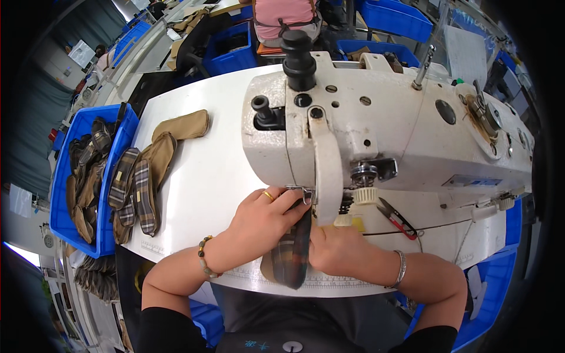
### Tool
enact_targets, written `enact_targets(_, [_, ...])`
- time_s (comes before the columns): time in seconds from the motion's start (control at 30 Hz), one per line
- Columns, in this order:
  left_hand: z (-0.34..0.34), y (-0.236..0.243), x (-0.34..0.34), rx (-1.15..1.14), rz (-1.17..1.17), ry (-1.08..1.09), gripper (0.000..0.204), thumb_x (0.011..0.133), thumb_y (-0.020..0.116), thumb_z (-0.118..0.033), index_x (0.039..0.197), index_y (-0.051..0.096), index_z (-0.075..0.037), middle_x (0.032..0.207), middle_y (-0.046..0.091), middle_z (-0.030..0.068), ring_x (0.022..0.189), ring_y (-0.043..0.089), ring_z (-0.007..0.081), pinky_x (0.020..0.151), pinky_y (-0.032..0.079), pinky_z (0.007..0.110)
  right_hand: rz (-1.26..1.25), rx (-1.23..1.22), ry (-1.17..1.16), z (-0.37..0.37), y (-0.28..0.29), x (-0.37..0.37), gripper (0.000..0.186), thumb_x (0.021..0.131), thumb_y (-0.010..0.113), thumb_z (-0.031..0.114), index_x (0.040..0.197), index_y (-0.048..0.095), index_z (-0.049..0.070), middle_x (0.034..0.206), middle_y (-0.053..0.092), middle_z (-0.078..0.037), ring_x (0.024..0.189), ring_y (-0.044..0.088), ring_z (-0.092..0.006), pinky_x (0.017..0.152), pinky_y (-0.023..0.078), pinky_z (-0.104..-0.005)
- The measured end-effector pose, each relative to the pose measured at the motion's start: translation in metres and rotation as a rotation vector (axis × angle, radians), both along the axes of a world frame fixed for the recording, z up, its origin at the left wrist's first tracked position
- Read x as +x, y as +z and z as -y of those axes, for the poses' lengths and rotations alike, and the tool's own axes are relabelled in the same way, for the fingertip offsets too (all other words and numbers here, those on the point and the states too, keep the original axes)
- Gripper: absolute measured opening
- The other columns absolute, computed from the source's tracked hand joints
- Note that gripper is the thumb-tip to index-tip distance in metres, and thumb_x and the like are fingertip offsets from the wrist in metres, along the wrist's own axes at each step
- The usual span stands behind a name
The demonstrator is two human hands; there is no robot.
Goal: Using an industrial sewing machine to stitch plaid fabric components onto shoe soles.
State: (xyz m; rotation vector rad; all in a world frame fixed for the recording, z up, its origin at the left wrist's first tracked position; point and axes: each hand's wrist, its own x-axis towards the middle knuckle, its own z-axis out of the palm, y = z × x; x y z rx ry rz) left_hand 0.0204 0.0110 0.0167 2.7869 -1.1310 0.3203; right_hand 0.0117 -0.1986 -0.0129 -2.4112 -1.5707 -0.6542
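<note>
A long plaid fabric piece with a tan layer along its left side lies under the head of a white sewing machine. My left hand has its fingers bent and pressed together on the upper part of the piece, close by the presser foot. On the other side, my right hand is closed at the piece's right edge; its fingertips are partly hidden. The piece's rounded lower end hangs near the front edge of the white table. The needle's point is hidden.
Several plaid and tan pieces lie at the table's left. Beside them a blue bin holds more pieces. Red-handled thread snips lie right of my right hand. Another person sits beyond the machine.
</note>
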Motion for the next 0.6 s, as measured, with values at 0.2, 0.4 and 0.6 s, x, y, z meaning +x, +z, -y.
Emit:
enact_targets(0.2, [-0.002, 0.005, 0.01, -0.045, -0.113, 0.003, 0.04, 0.076, 0.064, -0.014, 0.115, 0.071, -0.011, 0.117, 0.065, 0.0006, 0.107, 0.063, 0.0193, 0.087, 0.053, 0.033, -0.046, 0.101, 0.02, 0.002, -0.008, 0.008, 0.013, 0.062, 0.067, 0.02, 0.06, 0.063, 0.008, 0.063, 0.054, -0.006, 0.056, 0.059, -0.0169, 0.041, 0.043, -0.0298])
enact_targets(0.4, [-0.003, 0.012, -0.004, 0.015, -0.037, -0.069, 0.039, 0.077, 0.063, -0.015, 0.114, 0.071, -0.008, 0.117, 0.065, 0.0022, 0.113, 0.06, 0.0228, 0.092, 0.052, 0.034, 0.048, 0.029, 0.04, -0.003, -0.003, -0.005, 0.015, 0.062, 0.066, 0.019, 0.059, 0.064, 0.005, 0.082, 0.069, -0.028, 0.051, 0.06, -0.0173, 0.044, 0.046, -0.0288])
enact_targets(0.6, [0.002, 0.011, -0.005, 0.043, -0.052, -0.044, 0.038, 0.077, 0.062, -0.015, 0.113, 0.071, -0.007, 0.114, 0.064, 0.0024, 0.114, 0.059, 0.0236, 0.091, 0.052, 0.033, 0.0, -0.027, 0.085, 0.002, -0.004, -0.009, 0.016, 0.06, 0.065, 0.019, 0.058, 0.064, 0.003, 0.092, 0.068, -0.039, 0.051, 0.06, -0.0171, 0.043, 0.045, -0.0288])
